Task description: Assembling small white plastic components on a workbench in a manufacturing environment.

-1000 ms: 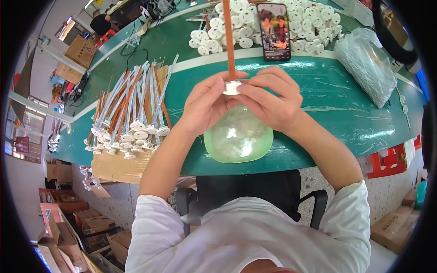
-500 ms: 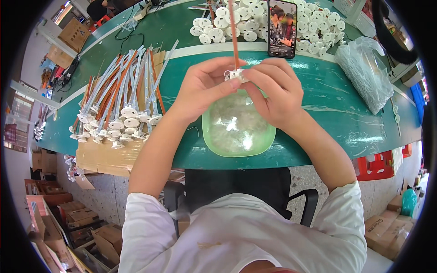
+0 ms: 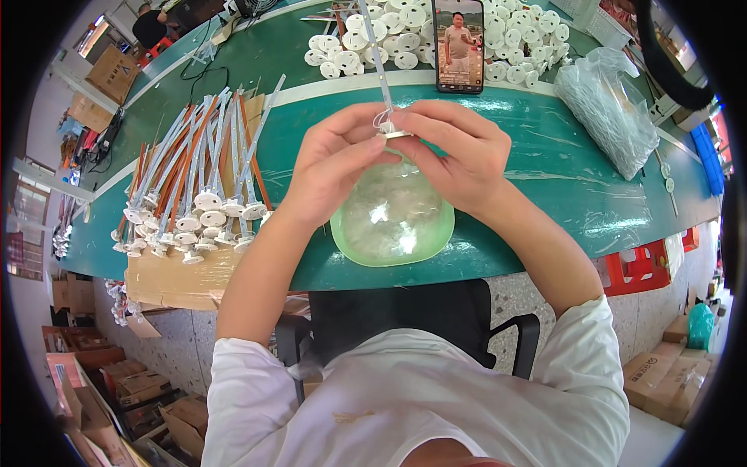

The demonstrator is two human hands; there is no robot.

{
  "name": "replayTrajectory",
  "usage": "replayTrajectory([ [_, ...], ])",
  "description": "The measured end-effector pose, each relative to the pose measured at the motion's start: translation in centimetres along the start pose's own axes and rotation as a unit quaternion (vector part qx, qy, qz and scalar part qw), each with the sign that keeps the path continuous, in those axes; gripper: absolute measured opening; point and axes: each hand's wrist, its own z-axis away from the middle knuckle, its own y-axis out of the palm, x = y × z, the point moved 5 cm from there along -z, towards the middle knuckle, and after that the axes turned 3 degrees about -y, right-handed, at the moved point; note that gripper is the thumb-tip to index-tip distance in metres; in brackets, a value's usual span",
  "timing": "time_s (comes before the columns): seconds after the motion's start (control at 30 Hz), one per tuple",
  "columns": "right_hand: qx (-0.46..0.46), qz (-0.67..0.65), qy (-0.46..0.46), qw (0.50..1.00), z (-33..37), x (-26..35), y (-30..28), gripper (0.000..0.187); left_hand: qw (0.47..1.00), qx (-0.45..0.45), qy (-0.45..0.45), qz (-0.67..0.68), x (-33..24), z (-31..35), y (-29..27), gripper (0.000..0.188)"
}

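Both hands meet above tabletop (image 3: pixel 537 191), toward near edge. Left hand (image 3: pixel 331 159) pinches white round cap (image 3: pixel 395 135) at its rim; right hand (image 3: pixel 465 152) grasps same cap from other side, fingertips beside thin wire loop (image 3: pixel 379 120). Silver strip (image 3: pixel 377 64) runs from cap toward far edge. Green bowl (image 3: pixel 391 261) below, by near edge. Step seems fitting of cap and wire; next move likely calls for steady left pinch, precise right fingertips.

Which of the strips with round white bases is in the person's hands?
The silvery strip held at its white base by the left hand and right hand; neither hand touches the bunched strips at the left.
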Motion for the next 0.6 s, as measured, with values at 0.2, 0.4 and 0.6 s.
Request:
replayTrajectory([
  [0.2,-0.026,0.045,-0.061,0.997,-0.2,0.1,-0.1,0.032,0.999,-0.026,-0.009,0.03,0.5,0.1,-0.5,0.036],
  [0.4,-0.018,0.082,-0.055,0.995,0.0,0.9,0.1,0.028,0.993,-0.087,-0.017,-0.078,1.0,0.2,-1.2,0.022],
  [0.6,-0.031,0.086,-0.057,0.994,-0.3,1.2,-0.2,0.025,0.998,-0.053,-0.013,-0.013,0.5,0.1,-0.9,0.017],
])
